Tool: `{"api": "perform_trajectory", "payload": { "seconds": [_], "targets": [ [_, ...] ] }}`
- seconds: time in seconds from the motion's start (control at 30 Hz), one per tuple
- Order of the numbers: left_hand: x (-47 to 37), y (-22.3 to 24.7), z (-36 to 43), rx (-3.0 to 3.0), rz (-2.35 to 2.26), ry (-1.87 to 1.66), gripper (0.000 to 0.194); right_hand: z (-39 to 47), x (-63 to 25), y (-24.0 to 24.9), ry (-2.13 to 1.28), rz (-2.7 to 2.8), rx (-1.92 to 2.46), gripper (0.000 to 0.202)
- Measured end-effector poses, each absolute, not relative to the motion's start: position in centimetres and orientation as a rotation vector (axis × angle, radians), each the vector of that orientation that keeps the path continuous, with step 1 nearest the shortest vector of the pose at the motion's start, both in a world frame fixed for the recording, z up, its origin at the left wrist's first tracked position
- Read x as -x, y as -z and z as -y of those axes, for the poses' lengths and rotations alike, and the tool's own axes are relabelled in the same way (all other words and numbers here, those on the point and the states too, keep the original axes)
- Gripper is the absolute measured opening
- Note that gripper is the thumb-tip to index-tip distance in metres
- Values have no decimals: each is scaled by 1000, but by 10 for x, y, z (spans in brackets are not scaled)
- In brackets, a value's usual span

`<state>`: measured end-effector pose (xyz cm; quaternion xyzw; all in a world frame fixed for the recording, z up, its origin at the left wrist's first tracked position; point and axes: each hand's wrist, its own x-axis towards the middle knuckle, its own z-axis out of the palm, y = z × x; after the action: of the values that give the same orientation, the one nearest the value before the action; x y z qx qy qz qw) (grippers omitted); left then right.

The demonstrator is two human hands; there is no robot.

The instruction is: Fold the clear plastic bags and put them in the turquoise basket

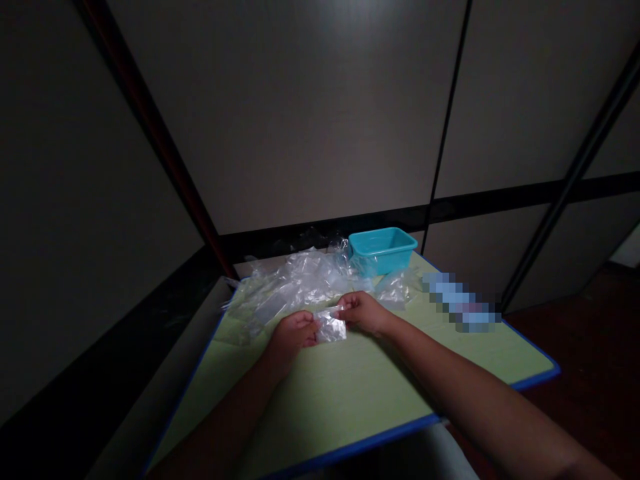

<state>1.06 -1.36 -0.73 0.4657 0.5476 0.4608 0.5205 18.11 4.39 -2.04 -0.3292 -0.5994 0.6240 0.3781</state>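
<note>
A small clear plastic bag (331, 327), shiny and creased, is held between my two hands above the table. My left hand (295, 335) pinches its left edge with thumb and fingers. At the bag's upper right corner, my right hand (361, 312) grips with thumb and fingertips closed. What the bag contains, if anything, I cannot make out. Just beyond my hands lies a loose heap of clear plastic bags (305, 277). Another crumpled clear bag (397, 288) rests to the right, behind my right hand.
A turquoise plastic basket (384, 252) stands at the table's far edge, with plastic film against its left side. On the right lies a blurred-out bluish item (461, 302). The pale green table (350, 407) has a blue rim. Panelled cabinet doors (310, 120) rise behind it.
</note>
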Motion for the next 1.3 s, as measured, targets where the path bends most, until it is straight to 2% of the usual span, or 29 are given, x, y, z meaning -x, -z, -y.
{"api": "perform_trajectory", "payload": {
  "seconds": [0.23,0.53,0.97,1.3],
  "targets": [
    [-10,14,10,-1142,-1271,-1076,33,-40,-183,18,-1584,1757,823,36],
    [-12,19,7,-1176,-1300,-1093,25,-40,-181,25,-1560,1682,880,30],
    [-7,17,4,-1170,-1195,-1078,26,-45,-187,19,-1376,1590,911,34],
    [-1,14,2,-1275,-1286,-1109,25,-56,-195,15,-1285,1565,926,34]
  ]
}}
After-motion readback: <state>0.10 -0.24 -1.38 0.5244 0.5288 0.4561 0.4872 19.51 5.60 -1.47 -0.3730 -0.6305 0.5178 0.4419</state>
